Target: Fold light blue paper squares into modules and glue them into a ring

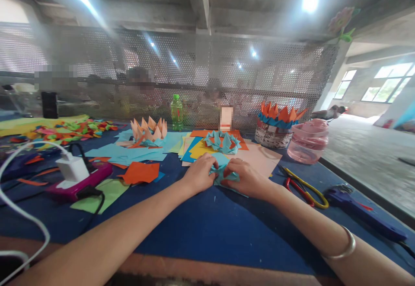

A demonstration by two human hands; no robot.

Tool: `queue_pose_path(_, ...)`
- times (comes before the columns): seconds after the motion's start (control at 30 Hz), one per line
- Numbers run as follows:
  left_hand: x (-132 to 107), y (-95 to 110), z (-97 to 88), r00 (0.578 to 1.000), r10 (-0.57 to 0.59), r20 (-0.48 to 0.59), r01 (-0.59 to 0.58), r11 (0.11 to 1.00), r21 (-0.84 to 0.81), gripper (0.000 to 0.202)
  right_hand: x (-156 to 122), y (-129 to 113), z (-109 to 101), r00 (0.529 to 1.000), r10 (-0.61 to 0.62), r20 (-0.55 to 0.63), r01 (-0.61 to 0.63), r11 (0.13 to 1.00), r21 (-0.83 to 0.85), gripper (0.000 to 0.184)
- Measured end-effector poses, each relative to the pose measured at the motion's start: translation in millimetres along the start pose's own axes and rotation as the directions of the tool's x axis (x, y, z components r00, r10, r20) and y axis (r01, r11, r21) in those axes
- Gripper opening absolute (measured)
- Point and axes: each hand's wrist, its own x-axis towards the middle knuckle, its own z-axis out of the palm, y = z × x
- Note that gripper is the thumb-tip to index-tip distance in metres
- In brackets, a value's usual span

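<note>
1. As I watch from my remote station, 2 bare hands press a folded sky-blue paper piece (223, 174) against a blue work cloth (194, 229), near the cloth's centre.
2. The left hand (198, 175) and right hand (247, 178) close in from either side, fingers pressed together over the paper; I cannot tell where the thumbs sit.
3. Just ahead stands a teal paper crown (223, 143), with a peach paper crown (149, 132) further left.
4. To the right lie scissors with red and yellow handles (304, 195) and a blue hot glue gun (363, 210).
5. My judgement: squaring the edges first, then running the fingertips evenly along each crease, should give thin paper like this a crisp fold.
</note>
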Motion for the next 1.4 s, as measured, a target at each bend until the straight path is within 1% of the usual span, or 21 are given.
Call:
queue_pose_path(0.07, 0.3, -1.2, -0.4, 1.0, 0.029, 0.005, -0.029, 0.999, -0.032, 0.015, -0.2, -2.3, 3.0, 0.999, 0.033, 0.023, -0.033, 0.999, -0.011, 0.023)
queue_pose_path(0.17, 0.9, -0.5, -2.5, 0.996, 0.065, 0.063, -0.06, 0.996, -0.07, 0.016, 0.6, -5.7, 7.0, 0.998, 0.058, 0.037, -0.057, 0.998, -0.033, 0.029)
queue_pose_path(0.27, 1.4, 1.5, -5.8, 0.991, 0.078, 0.109, -0.072, 0.996, -0.06, 0.02, 1.2, -9.7, 8.4, 0.997, 0.064, 0.041, -0.061, 0.995, -0.073, 0.025)
queue_pose_path(0.37, 1.3, 1.5, -8.1, 0.987, 0.103, 0.126, -0.101, 0.995, -0.017, 0.026, 1.0, -11.8, 7.1, 0.996, 0.064, 0.055, -0.056, 0.988, -0.147, 0.018)
queue_pose_path(0.47, 0.6, -2.0, -7.9, 0.98, 0.146, 0.137, -0.148, 0.989, 0.004, 0.031, 0.4, -9.4, 4.1, 0.995, 0.042, 0.088, -0.021, 0.972, -0.232, 0.013)
queue_pose_path(0.6, 0.0, -5.8, -7.4, 0.976, 0.176, 0.127, -0.175, 0.984, -0.012, 0.026, 0.5, -0.5, 0.2, 0.989, 0.005, 0.151, 0.046, 0.941, -0.335, 0.018)
queue_pose_path(0.67, 0.1, -5.1, -8.7, 0.976, 0.179, 0.125, -0.176, 0.984, -0.034, 0.022, 0.8, 4.2, -1.1, 0.991, 0.007, 0.135, 0.043, 0.932, -0.359, 0.02)
queue_pose_path(0.8, 0.9, -2.9, -12.2, 0.972, 0.209, 0.106, -0.198, 0.975, -0.101, 0.027, 0.8, 9.8, -2.7, 0.999, -0.014, 0.039, 0.025, 0.952, -0.304, 0.017)
queue_pose_path(0.9, 2.6, -6.1, -12.0, 0.977, 0.206, 0.061, -0.197, 0.971, -0.133, 0.02, 0.0, 10.8, -2.5, 0.998, -0.054, -0.018, 0.049, 0.971, -0.233, 0.014)
queue_pose_path(1.0, 4.3, -10.9, -10.1, 0.982, 0.182, 0.051, -0.175, 0.976, -0.129, 0.016, -1.0, 12.2, -1.3, 0.997, -0.077, -0.016, 0.073, 0.979, -0.188, 0.013)
queue_pose_path(1.13, 2.0, -8.3, -10.7, 0.976, 0.214, 0.034, -0.211, 0.975, -0.073, 0.014, -1.5, 17.0, -0.8, 0.995, -0.071, 0.062, 0.084, 0.971, -0.223, 0.017)
queue_pose_path(1.23, -4.5, 0.7, -12.9, 0.967, 0.239, 0.084, -0.243, 0.969, 0.039, 0.012, -1.4, 18.6, -2.9, 0.992, -0.065, 0.109, 0.093, 0.959, -0.269, 0.013)
queue_pose_path(1.3, -9.1, 6.5, -13.7, 0.962, 0.239, 0.136, -0.255, 0.96, 0.116, 0.012, -1.4, 16.9, -5.4, 0.991, -0.052, 0.12, 0.085, 0.954, -0.286, 0.013)
queue_pose_path(1.4, -13.4, 11.4, -13.4, 0.966, 0.211, 0.151, -0.235, 0.957, 0.168, 0.015, -1.8, 12.3, -8.3, 0.994, -0.047, 0.095, 0.068, 0.97, -0.233, 0.014)
